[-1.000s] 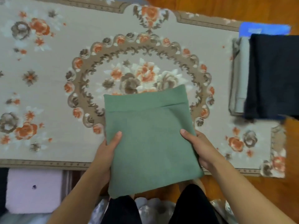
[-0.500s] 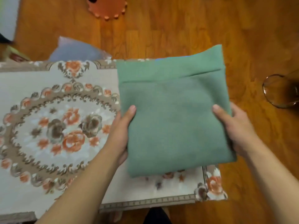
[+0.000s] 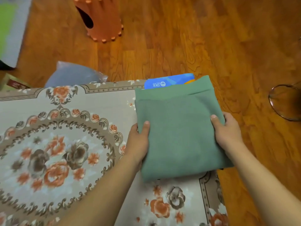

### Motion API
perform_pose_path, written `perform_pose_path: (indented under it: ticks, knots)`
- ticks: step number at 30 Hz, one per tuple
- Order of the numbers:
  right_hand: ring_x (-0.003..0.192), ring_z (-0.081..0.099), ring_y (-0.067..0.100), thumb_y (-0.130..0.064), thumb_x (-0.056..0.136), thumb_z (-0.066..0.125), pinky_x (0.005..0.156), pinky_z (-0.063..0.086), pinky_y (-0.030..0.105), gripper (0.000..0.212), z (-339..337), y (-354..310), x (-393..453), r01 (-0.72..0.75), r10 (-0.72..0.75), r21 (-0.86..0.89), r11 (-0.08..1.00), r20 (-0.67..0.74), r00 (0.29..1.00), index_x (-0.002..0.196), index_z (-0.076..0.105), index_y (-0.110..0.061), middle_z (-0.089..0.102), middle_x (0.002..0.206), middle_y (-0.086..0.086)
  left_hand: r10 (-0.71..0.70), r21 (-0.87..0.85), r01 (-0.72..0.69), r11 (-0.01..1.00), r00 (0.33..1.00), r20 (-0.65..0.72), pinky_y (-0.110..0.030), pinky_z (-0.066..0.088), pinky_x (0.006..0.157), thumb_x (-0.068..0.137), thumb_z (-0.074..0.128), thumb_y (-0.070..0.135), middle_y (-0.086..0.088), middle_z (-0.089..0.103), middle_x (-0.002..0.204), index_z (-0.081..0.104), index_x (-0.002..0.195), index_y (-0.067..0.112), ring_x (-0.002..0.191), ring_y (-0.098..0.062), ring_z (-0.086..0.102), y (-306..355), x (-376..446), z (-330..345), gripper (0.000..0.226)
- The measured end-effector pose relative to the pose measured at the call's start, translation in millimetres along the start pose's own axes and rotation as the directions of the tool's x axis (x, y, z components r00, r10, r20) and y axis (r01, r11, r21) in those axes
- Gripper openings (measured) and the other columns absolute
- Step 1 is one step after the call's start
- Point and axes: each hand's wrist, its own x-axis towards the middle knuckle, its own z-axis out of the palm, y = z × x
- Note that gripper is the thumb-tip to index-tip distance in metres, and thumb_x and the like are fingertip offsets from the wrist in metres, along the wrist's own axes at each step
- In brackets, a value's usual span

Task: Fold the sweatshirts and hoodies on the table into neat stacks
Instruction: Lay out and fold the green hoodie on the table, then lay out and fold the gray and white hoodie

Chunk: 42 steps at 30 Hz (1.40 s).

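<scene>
folded green sweatshirt (image 3: 179,132), left hand (image 3: 138,142) and right hand (image 3: 228,131) gripping its sides, blue packet (image 3: 169,82) behind, writing unreadable

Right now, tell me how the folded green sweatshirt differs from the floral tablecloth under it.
The green sweatshirt is plain; the floral tablecloth is beige with orange and brown flowers. The sweatshirt is folded into a compact square; the tablecloth lies spread flat. The sweatshirt is gripped by the left hand and right hand; neither grips the tablecloth. Both are fabric.

Warm, even indoor light; soft blur, wide-angle edge distortion.
</scene>
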Motion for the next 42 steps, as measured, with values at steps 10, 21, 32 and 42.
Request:
perform_pose_path:
  ticks: [10, 21, 32, 42]
  knots:
    - [0.137, 0.038, 0.04, -0.031, 0.101, 0.05, 0.111, 0.032, 0.047, 0.056, -8, -18, 26, 0.15, -0.141, -0.447, 0.882, 0.052, 0.989, 0.152, 0.036, -0.011, 0.041, 0.152, 0.02, 0.43, 0.826, -0.167, 0.538, 0.898, -0.098, -0.051, 0.022, 0.121, 0.096, 0.052, 0.033, -0.02, 0.018, 0.163, 0.016, 0.16, 0.019, 0.15, -0.04, 0.022, 11, -4, 19, 0.075]
    - [0.151, 0.021, 0.037, -0.054, 0.099, 0.027, 0.12, 0.018, 0.057, 0.066, 78, 9, 53, 0.449, -0.468, -0.74, 0.501, 0.205, 0.86, 0.156, 0.035, -0.022, 0.031, 0.162, 0.011, 0.374, 0.951, -0.256, 0.175, 0.911, 0.176, -0.062, 0.002, 0.122, 0.102, 0.02, 0.056, 0.0, -0.015, 0.171, -0.005, 0.161, 0.04, 0.155, -0.029, -0.023, -30, 60, 68, 0.066]
    - [0.128, 0.048, 0.048, -0.027, 0.093, 0.046, 0.109, 0.037, 0.055, 0.05, 152, -116, -162, 0.808, -0.562, -0.477, 0.346, 0.584, 0.586, 0.133, 0.057, 0.002, 0.054, 0.137, 0.031, 0.159, 0.898, -0.031, 0.44, 0.986, -0.044, -0.043, 0.044, 0.102, 0.102, 0.043, 0.034, -0.01, 0.062, 0.131, 0.059, 0.13, 0.016, 0.121, -0.032, 0.057, -43, -99, -177, 0.037]
    - [0.128, 0.055, 0.032, -0.029, 0.101, 0.044, 0.104, 0.046, 0.04, 0.041, 334, -239, -577, 0.994, -0.212, 0.105, 0.034, 0.973, -0.095, 0.136, 0.059, -0.014, 0.06, 0.139, 0.012, -0.179, 0.308, 0.555, 0.772, 0.656, -0.734, -0.037, 0.049, 0.087, 0.098, 0.045, 0.027, -0.012, 0.069, 0.117, 0.067, 0.102, 0.017, 0.106, -0.036, 0.062, -191, -420, -571, 0.024]
